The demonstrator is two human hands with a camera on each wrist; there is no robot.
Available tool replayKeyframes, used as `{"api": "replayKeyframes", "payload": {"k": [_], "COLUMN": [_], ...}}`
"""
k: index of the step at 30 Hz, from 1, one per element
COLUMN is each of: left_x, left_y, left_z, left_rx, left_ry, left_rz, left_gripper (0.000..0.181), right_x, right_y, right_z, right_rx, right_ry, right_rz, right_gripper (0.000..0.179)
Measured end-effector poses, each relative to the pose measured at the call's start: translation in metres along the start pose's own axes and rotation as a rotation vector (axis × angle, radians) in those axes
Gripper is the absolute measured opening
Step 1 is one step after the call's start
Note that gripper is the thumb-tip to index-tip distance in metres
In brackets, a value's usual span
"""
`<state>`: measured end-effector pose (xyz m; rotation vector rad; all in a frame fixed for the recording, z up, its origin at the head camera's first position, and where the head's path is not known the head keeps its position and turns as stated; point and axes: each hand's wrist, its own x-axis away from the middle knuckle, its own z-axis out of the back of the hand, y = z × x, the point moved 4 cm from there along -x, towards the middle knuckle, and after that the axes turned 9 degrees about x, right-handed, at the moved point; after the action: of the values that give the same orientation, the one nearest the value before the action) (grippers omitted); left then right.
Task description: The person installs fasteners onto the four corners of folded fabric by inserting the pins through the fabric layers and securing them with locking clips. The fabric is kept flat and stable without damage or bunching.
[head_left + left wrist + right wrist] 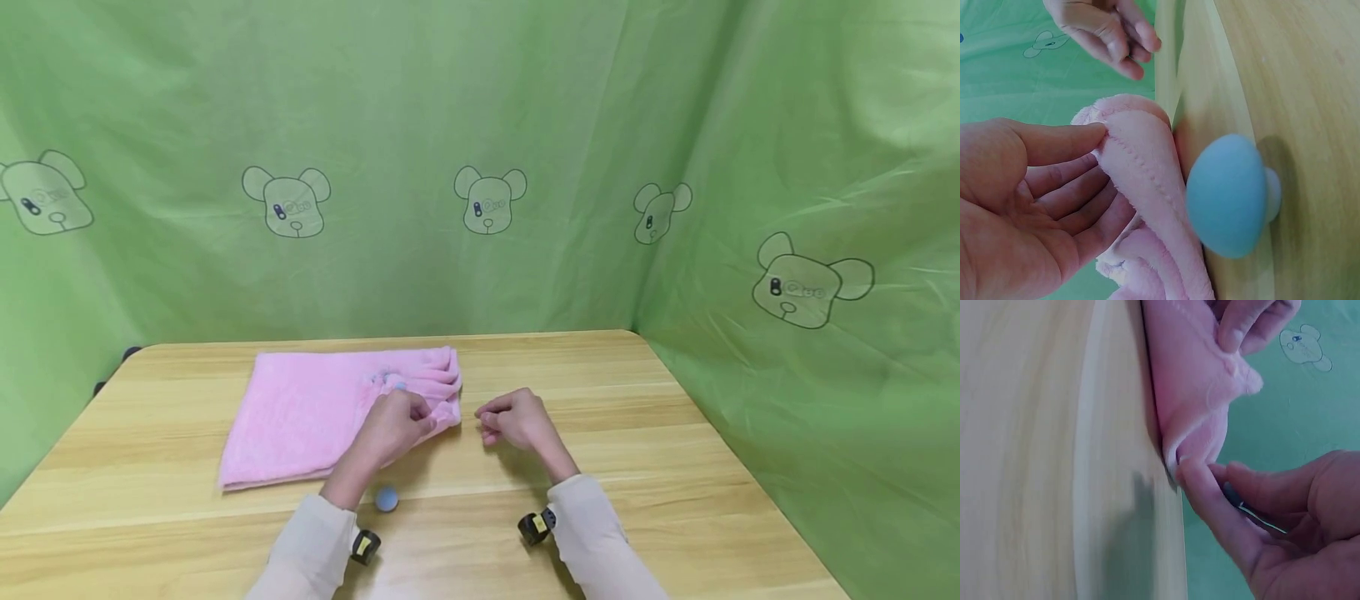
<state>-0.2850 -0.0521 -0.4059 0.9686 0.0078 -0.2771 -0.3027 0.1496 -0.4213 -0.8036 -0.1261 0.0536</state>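
Observation:
A folded pink plush cloth lies on the table, its right end bunched into folds. My left hand pinches a seamed edge of it between thumb and fingers, lifting that edge slightly. To the right, my right hand hovers just off the cloth, thumb and index finger close together and the other fingers loosely bent. I see nothing clearly held there; a dark sliver shows between thumb and index in the right wrist view. A mushroom-shaped blue knob with a white stem rests on the table near my left wrist.
The wooden table has its far edge against a green curtain printed with bear heads. Another green curtain panel runs along the right side. A small blue spot shows on the cloth beyond my left hand.

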Motion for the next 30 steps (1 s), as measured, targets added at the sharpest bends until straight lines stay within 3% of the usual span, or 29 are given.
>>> {"api": "replayKeyframes", "payload": {"k": [10,17,30], "left_x": [0.0,0.0,0.002], "left_y": [-0.002,0.0,0.007], "left_z": [0.001,0.001,-0.002], "left_rx": [0.035,0.016,0.01], "left_ry": [-0.003,0.001,-0.011], "left_rz": [0.022,0.007,-0.053], "left_gripper": [0.006,0.006,0.005], "right_x": [0.008,0.008,0.01], "right_y": [-0.01,-0.011,-0.01], "right_z": [-0.035,-0.048,-0.046], "right_rx": [-0.228,-0.264,-0.303], "right_ry": [-0.324,-0.349,-0.411], "right_rz": [0.091,0.093,0.082], "right_gripper": [0.022,0.021,0.024]}}
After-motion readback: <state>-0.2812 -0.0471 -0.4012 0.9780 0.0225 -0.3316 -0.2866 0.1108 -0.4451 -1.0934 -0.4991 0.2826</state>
